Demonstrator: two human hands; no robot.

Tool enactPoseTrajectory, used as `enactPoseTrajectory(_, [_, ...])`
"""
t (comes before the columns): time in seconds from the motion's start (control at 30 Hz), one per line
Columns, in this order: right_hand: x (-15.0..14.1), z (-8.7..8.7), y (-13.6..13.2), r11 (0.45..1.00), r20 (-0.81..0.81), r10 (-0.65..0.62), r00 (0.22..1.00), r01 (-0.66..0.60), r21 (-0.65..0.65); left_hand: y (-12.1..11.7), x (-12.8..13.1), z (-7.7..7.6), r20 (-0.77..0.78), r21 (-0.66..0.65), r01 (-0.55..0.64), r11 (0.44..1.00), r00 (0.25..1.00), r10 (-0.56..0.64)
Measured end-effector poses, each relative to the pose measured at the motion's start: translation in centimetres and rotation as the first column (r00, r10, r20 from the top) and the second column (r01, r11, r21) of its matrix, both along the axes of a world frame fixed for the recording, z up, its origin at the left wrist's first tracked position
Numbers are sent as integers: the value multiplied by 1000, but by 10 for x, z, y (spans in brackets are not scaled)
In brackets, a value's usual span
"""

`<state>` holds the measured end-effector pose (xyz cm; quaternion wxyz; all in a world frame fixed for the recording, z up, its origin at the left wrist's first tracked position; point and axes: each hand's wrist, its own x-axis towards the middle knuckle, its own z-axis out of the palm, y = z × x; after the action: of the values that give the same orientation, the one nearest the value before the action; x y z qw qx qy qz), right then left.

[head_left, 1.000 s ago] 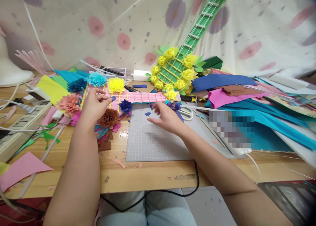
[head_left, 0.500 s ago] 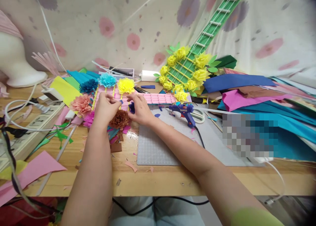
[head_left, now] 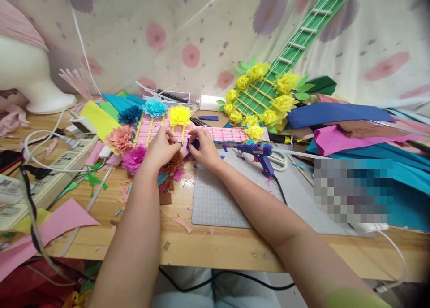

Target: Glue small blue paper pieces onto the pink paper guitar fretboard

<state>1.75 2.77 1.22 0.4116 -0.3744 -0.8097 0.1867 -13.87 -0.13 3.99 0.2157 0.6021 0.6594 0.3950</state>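
Left hand (head_left: 163, 149): fingertips pinched, seemingly on small blue piece (head_left: 182, 143) | right hand (head_left: 204, 150): gripping dark-blue flower (head_left: 193, 144) | pink guitar (head_left: 223, 134): lies on table, under and beyond hands | done: other flowers (head_left: 179, 115) already surround its body; dark-blue one seems in work; what is left, I cannot tell | glue gun (head_left: 258, 154): on cutting mat (head_left: 215, 205)
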Motion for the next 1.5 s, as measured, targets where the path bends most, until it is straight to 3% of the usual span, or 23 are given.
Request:
enactPoseTrajectory(0.23, [1,-1,2,1000,9,-7,1000,7,-9,0,8,1,-157,-66,19,998,987,-29])
enactPoseTrajectory(0.63, [1,-2,3,1000,15,8,1000,-8,0,1,15,4,-243,-91,-25,996,970,2])
enactPoseTrajectory(0.87, [2,0,3,1000,35,16,999,-17,22,1,17,6,-250,-99,-34,995,968,8])
enactPoseTrajectory(1.13, [3,0,2,1000,39,12,999,-13,21,1,17,3,-231,-58,50,997,971,-63])
enactPoseTrajectory(1.5, [4,0,2,1000,71,15,997,-16,17,-3,17,16,-246,-113,-40,993,969,11])
